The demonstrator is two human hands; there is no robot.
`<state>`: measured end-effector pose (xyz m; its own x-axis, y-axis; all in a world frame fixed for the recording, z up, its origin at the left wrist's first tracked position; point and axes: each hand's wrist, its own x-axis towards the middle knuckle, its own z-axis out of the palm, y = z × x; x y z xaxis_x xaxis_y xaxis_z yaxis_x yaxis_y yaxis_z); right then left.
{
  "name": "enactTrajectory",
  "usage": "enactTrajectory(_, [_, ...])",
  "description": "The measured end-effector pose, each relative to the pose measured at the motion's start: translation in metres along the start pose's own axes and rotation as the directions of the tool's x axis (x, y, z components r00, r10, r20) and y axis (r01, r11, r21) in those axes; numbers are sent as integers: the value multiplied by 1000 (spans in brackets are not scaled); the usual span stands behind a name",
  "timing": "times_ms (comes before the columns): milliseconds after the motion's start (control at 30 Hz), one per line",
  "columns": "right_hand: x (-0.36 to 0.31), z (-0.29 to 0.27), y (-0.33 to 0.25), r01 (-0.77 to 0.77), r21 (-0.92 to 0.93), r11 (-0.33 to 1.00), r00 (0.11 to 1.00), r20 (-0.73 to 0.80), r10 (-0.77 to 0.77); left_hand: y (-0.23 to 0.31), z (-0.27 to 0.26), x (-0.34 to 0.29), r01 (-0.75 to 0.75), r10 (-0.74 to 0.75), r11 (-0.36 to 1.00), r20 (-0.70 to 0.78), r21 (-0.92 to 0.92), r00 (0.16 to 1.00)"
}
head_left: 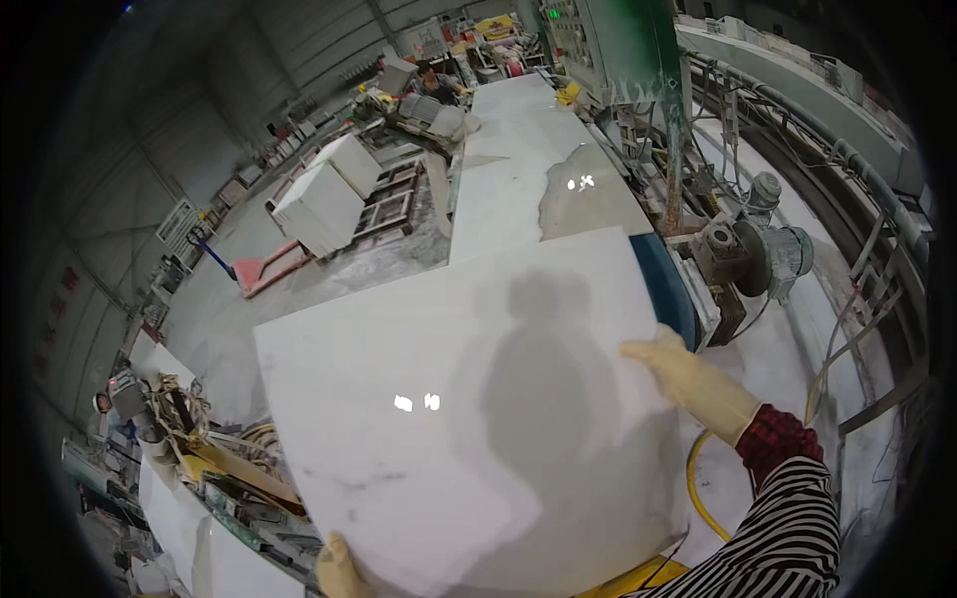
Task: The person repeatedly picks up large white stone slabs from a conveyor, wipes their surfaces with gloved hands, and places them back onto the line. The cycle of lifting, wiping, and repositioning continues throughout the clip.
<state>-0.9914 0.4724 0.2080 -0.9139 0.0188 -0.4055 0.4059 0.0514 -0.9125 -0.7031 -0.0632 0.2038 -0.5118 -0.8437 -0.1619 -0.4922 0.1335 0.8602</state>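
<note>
A large, glossy white slab (pixel 399 478), like polished stone or tile, fills the middle of the head view, with my shadow and two bright lamp reflections on its face. My right hand (pixel 688 377), in a cream glove, grips its right edge with the thumb lying over the top face and the fingers hidden beneath. At the lower left, my left hand (pixel 341 570), gloved alike, is closed on the slab's near left edge; only part of it shows. The slab's far edge overlaps a long white conveyor surface (pixel 498 204) with a wet patch.
A blue belt (pixel 663 289) and a motor (pixel 768 259) lie beyond my right hand. A yellow hose (pixel 698 488) curves below my right arm. Stacked white slabs (pixel 319 209) and a red pallet truck (pixel 269 269) stand at left. Another person (pixel 103 403) is at far left.
</note>
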Motion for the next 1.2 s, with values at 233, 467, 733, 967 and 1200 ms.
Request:
enactTrajectory(233, [86, -119, 62, -187, -123, 975, 935, -326, 138, -68, 157, 28, 144, -175, 981, 271, 128, 946])
enactTrajectory(467, [36, -96, 53, -173, -120, 978, 958, -250, 139, -51, 202, 60, -205, -134, 785, 483, 585, 865])
enactTrajectory(733, [114, -207, 235, 317, -640, 700, 910, -2, -414, 4, 234, 75, -260, -168, 758, 564, 599, 808])
enactTrajectory(967, [-47, -175, 266, -337, 166, 927, 892, -260, 371, 1, 243, 97, -381, -87, 733, 634, 563, 768])
enactTrajectory(1200, [-150, -101, 245, -305, -11, 952, 876, -394, 277, -1, 263, 120, -344, -87, 776, 629, 529, 772])
